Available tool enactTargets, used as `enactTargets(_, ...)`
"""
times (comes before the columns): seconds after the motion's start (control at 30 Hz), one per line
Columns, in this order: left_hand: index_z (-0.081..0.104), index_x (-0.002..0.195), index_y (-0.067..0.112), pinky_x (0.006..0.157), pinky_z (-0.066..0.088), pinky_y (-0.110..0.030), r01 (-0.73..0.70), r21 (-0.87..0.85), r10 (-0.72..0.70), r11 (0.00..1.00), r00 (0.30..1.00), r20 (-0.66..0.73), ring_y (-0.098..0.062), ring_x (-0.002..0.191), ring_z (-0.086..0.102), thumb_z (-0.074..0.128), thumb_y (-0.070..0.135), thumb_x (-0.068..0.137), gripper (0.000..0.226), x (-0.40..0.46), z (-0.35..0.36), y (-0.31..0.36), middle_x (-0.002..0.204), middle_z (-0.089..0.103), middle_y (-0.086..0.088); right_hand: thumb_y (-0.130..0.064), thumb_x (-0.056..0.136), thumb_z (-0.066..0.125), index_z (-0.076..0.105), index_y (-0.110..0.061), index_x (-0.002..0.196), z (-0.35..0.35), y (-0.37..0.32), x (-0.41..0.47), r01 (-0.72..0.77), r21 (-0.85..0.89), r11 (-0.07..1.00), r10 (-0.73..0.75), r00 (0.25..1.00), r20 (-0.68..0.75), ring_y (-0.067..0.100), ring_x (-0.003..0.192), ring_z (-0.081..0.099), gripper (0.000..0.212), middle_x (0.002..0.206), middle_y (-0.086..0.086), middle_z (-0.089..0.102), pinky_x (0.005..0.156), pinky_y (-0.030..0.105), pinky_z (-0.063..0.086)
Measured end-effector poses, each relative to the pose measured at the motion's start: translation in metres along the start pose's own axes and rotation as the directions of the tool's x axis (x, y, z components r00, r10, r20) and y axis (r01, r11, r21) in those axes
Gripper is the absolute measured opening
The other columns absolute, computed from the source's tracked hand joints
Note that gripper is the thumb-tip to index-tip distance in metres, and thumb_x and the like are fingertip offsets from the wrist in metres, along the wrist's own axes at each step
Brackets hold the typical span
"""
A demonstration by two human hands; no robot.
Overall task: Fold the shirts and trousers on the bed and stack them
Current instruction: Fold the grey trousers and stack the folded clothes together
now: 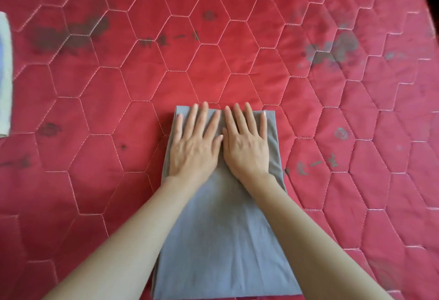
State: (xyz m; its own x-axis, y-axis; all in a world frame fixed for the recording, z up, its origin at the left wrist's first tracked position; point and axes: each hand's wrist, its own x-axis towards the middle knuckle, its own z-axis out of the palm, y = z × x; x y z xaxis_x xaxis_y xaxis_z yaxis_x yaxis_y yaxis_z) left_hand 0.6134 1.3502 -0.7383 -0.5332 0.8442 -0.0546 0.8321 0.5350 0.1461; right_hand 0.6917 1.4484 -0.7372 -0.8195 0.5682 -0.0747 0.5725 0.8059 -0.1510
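A grey garment (221, 240), folded into a long narrow rectangle, lies flat on the red quilted bed (213, 66) and runs from the near edge of the view away from me. My left hand (193, 145) and my right hand (245, 146) lie side by side on its far end, palms down. All fingers are straight and spread, pressing the cloth flat. The fingertips reach the far folded edge. Nothing is gripped.
A pale white and light blue piece of cloth (5, 73) lies at the far left edge of the view, mostly cut off. The red cover has hexagon stitching and several dark faded marks. A dark shape sits in the top right corner.
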Motion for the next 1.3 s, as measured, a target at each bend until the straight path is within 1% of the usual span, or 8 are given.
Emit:
enactTargets(0.27,0.009,0.155,0.019,0.118,0.005,-0.053,0.338,-0.082,-0.338,0.938,0.941,0.007,-0.029,0.150,0.002,0.030,0.038,0.102,0.060,-0.012,0.014,-0.027,0.162,0.002,-0.009,-0.046,0.101,0.019,0.009,-0.029,0.155,0.004,0.055,-0.011,-0.397,0.026,0.917,0.397,0.918,0.007,0.020,0.149,-0.003,0.057,0.162,0.003,0.011,0.115,0.059,-0.005)
enactTargets(0.43,0.022,0.152,0.012,0.118,0.005,-0.052,0.107,-0.022,-0.109,0.994,0.979,-0.172,-0.028,0.149,0.008,0.028,0.033,0.099,0.058,-0.041,-0.001,0.013,0.161,0.013,-0.011,-0.033,0.096,0.032,0.028,-0.018,0.151,-0.005,0.009,-0.043,-0.242,0.044,0.969,0.246,0.947,-0.207,0.030,0.148,0.012,0.058,0.159,0.014,0.019,0.115,0.059,-0.001)
enactTargets(0.57,0.018,0.154,0.023,0.119,0.006,-0.052,0.043,0.070,-0.049,0.997,0.996,0.078,-0.025,0.150,0.005,0.015,0.034,0.096,0.059,-0.082,0.019,0.027,0.162,0.007,-0.004,-0.035,0.102,0.025,0.010,-0.024,0.154,0.020,-0.018,-0.081,-0.122,-0.015,0.992,0.123,0.991,0.055,0.021,0.149,-0.004,0.055,0.162,0.004,0.003,0.117,0.052,-0.010)
enactTargets(0.7,0.005,0.155,0.024,0.119,-0.005,-0.049,0.075,0.044,-0.080,0.996,0.989,0.122,-0.024,0.149,-0.006,0.012,0.036,0.099,0.057,-0.081,0.019,0.022,0.163,-0.004,-0.003,-0.037,0.104,0.022,0.004,-0.025,0.154,0.016,-0.014,-0.079,-0.139,-0.041,0.989,0.142,0.986,0.084,0.019,0.149,-0.009,0.055,0.162,0.003,-0.004,0.116,0.049,-0.014)
enactTargets(0.87,0.022,0.153,0.015,0.119,0.007,-0.053,0.061,0.028,-0.059,0.998,0.995,-0.086,-0.029,0.149,0.012,0.027,0.034,0.099,0.058,-0.124,0.007,0.040,0.160,0.017,-0.012,-0.030,0.098,0.039,0.030,-0.020,0.151,0.005,-0.025,-0.129,-0.212,0.015,0.977,0.211,0.962,-0.173,0.031,0.148,0.011,0.055,0.159,0.014,0.019,0.117,0.056,0.001)
enactTargets(1.03,0.018,0.154,0.018,0.119,0.008,-0.053,0.087,0.051,-0.088,0.995,0.996,0.020,-0.026,0.149,0.008,0.031,0.039,0.100,0.059,-0.178,0.032,0.033,0.161,0.011,-0.011,-0.039,0.100,0.034,0.022,-0.024,0.152,0.028,-0.017,-0.193,-0.180,-0.033,0.983,0.181,0.983,0.017,0.025,0.149,0.009,0.055,0.160,0.008,0.015,0.119,0.054,0.003)
enactTargets(1.13,0.022,0.154,0.018,0.119,0.007,-0.052,0.078,0.072,-0.079,0.994,0.997,0.002,-0.027,0.149,0.011,0.029,0.040,0.099,0.059,-0.175,0.037,0.029,0.161,0.015,-0.012,-0.038,0.100,0.032,0.028,-0.024,0.151,0.031,-0.014,-0.190,-0.198,-0.028,0.980,0.197,0.980,-0.028,0.024,0.148,0.015,0.054,0.159,0.008,0.022,0.117,0.055,0.004)
enactTargets(1.3,0.028,0.152,0.018,0.116,0.018,-0.053,0.126,-0.019,-0.126,0.992,0.992,-0.007,-0.033,0.148,0.014,0.029,0.038,0.098,0.058,-0.192,0.038,-0.001,0.161,0.014,-0.012,-0.048,0.098,0.017,0.016,-0.031,0.153,0.028,0.029,-0.226,-0.393,-0.011,0.919,0.393,0.919,0.023,0.021,0.149,0.011,0.057,0.161,0.003,0.017,0.118,0.054,0.002)
